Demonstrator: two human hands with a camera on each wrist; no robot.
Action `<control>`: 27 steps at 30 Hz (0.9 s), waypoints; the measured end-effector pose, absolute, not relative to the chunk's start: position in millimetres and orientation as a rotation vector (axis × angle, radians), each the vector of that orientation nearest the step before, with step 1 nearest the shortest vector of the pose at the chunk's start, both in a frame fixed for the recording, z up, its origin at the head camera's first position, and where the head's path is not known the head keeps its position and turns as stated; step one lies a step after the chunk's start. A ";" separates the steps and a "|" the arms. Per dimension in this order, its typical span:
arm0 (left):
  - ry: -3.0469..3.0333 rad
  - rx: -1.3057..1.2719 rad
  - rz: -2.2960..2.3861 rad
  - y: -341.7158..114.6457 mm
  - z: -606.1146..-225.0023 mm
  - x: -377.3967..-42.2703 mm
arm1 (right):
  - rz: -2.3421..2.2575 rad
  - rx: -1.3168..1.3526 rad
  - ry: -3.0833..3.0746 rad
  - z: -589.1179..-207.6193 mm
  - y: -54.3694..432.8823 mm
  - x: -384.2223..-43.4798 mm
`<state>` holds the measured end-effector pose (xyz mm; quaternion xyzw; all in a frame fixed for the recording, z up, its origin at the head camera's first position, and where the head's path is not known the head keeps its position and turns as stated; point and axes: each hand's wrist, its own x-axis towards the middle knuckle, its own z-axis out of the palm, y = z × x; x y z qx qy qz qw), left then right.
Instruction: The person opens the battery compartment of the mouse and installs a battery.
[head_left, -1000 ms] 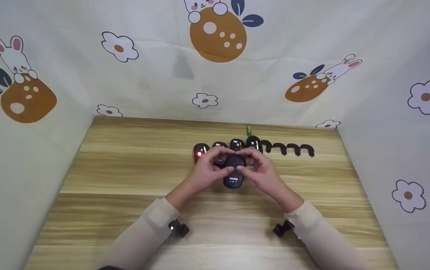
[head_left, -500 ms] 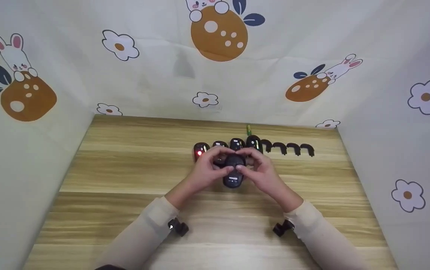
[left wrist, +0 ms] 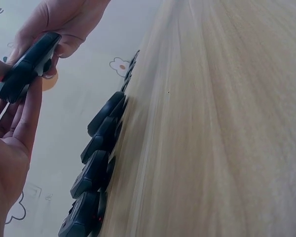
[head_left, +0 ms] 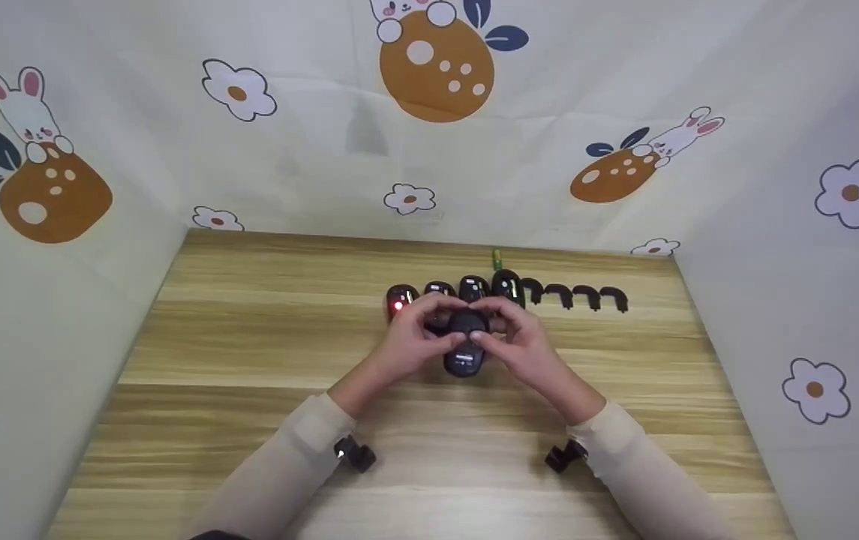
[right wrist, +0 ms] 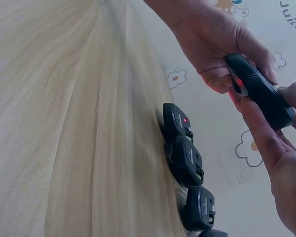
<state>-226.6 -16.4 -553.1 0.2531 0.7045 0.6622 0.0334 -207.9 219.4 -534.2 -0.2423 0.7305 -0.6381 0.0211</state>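
Observation:
My left hand (head_left: 415,334) and right hand (head_left: 523,341) together hold a black computer mouse (head_left: 465,361) over the middle of the table. Its underside, with a pale label, faces up toward the head camera. Both thumbs press on that underside, while the fingers curl round the far end and sides. In the left wrist view the mouse (left wrist: 29,69) is tilted and raised above the tabletop. From the right wrist, a red glow shows on the side of the mouse (right wrist: 261,91) by the left hand's fingers. The fingers hide part of its upper half.
Just beyond my hands, several black mice stand in a row; the leftmost mouse (head_left: 401,296) shows a red light. Right of them lie several curved black pieces (head_left: 613,295). A small green battery (head_left: 497,260) lies behind the row. Patterned cloth (head_left: 309,165) walls the wooden table (head_left: 249,337).
Both hands keep their grip on the mouse, with almost no movement. The whole head view shifts very slightly.

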 end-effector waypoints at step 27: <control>2.219 0.782 1.989 -17.4 -551.5 -230.1 | -1.937 -0.774 2.412 -531.5 222.7 -211.9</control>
